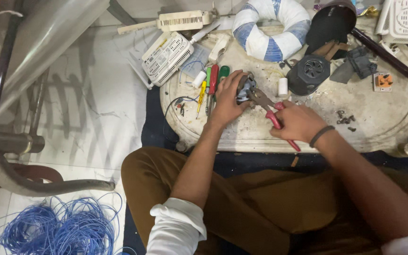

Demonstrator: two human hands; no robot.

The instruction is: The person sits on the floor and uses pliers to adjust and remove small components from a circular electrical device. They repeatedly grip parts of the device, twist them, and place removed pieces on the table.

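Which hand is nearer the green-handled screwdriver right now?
Left. The left hand grips a small part just right of the green-handled screwdriver; the right hand holds red-handled pliers farther right.

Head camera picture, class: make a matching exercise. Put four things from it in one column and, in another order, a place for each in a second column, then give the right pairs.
Things:
1. pliers
2. wire bundle
3. ring cushion
4. screwdrivers

Places:
A. on the floor, lower left of the picture
B. at the far edge of the table
C. in the right hand
D. on the table beside the left hand

Pairs: 1-C, 2-A, 3-B, 4-D
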